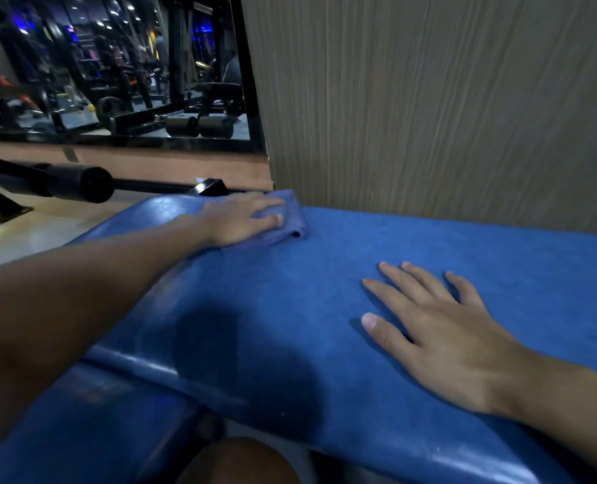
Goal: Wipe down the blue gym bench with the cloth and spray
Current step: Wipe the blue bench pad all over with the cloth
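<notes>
Blue folded cloth (pixel 295 221) lies flat under the left hand (pixel 244 218), whose straight fingers press it onto the far left corner of the padded blue vinyl gym bench (pixel 290 309). The right hand (pixel 443 330) rests spread and empty mid-pad. Wiping seems under way, though I cannot tell how much is done. No spray bottle shows. A ribbed beige wall panel (pixel 429 99) meets the bench's far edge and would cramp strokes there. A black foam roller bar (pixel 80 183) stands beyond the corner.

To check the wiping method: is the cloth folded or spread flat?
Folded. The cloth shows a thick doubled edge on its right side, under the pressing left hand.
</notes>
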